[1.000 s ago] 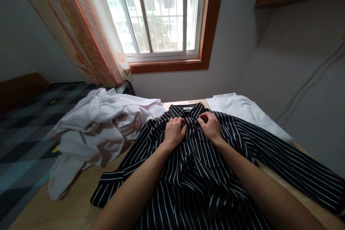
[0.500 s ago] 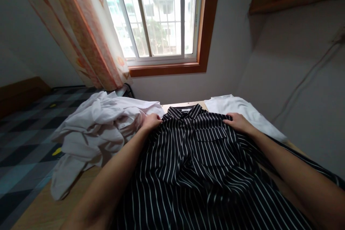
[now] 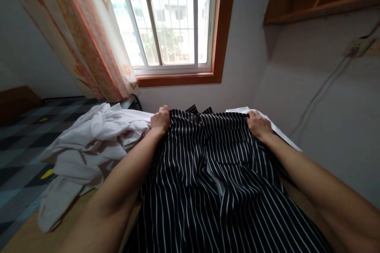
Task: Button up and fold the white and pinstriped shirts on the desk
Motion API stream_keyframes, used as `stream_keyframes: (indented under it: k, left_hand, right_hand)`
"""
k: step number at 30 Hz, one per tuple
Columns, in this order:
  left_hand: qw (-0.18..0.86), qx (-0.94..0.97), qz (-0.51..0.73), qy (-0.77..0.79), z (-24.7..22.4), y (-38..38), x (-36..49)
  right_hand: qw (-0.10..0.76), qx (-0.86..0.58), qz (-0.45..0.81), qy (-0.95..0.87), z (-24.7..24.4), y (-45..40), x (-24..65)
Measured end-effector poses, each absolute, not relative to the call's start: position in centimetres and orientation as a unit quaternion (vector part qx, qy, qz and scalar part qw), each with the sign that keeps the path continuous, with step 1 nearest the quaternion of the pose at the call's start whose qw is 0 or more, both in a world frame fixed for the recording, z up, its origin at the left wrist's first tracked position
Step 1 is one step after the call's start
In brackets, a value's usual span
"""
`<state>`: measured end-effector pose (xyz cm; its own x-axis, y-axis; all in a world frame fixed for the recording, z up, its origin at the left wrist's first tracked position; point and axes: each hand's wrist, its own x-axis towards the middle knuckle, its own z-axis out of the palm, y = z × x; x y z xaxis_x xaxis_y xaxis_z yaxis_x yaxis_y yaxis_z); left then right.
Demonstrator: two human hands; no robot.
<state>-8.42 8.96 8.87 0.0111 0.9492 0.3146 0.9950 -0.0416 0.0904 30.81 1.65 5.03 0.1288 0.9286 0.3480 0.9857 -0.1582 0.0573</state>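
A black shirt with white stripes [image 3: 190, 166] stretches between my hands and runs down toward me over the table. My left hand [image 3: 160, 120] is closed on its upper left shoulder. The upper right shoulder is gripped by my right hand [image 3: 259, 125]. Only the tips of the shirt's collar [image 3: 192, 109] show behind the raised shoulder edge; the rest of the collar is hidden. Beside my left hand lies a crumpled heap of white clothing [image 3: 97, 138]. A white folded cloth [image 3: 282, 132] sits behind my right hand, mostly covered.
A wooden tabletop [image 3: 26, 225] shows at the lower left, next to a bed with a checked cover [image 3: 18, 146]. A curtain [image 3: 80, 35] hangs left of the window [image 3: 175, 27]. At the upper right are a wooden shelf [image 3: 314, 8] and a wall socket [image 3: 358, 47] with a cord.
Both hands have lifted the shirt's shoulders, so its top edge now hides most of the collar. The view has shifted slightly to the right.
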Motion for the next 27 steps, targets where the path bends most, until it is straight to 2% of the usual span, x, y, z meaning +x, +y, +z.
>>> stream_keyframes:
  k: [2,4,8,11,16,18,23,27]
  left_hand:
    - [0.092,-0.739,-0.058,-0.665,8.5,8.6,-8.1]
    - [0.102,-0.761,-0.015,-0.640,8.3,7.7,-7.7]
    - [0.122,-0.813,-0.024,-0.568,8.2,3.6,-6.9]
    - [0.061,-0.872,-0.026,-0.484,8.1,-1.6,-6.9]
    - [-0.091,-0.914,0.048,-0.393,6.2,-10.5,-9.8]
    - [-0.119,-0.916,0.052,-0.381,5.1,-12.8,-11.4]
    - [-0.110,-0.912,0.037,-0.394,3.4,-15.9,-13.6]
    - [-0.099,-0.911,0.015,-0.400,3.8,-16.6,-14.1]
  right_hand:
    - [0.026,-0.740,-0.109,-0.664,4.1,1.7,30.5]
    - [0.007,-0.736,-0.096,-0.670,3.3,1.5,30.3]
    - [0.064,-0.732,-0.137,-0.664,2.9,0.2,29.9]
    - [0.103,-0.704,-0.156,-0.685,2.9,-1.4,29.9]
    - [0.069,-0.681,-0.068,-0.726,0.9,-5.4,30.6]
    - [0.051,-0.654,-0.039,-0.753,-0.4,-7.3,30.9]
    - [0.067,-0.585,-0.075,-0.805,-2.7,-11.7,30.9]
    - [0.081,-0.553,-0.087,-0.825,-2.8,-14.3,30.5]
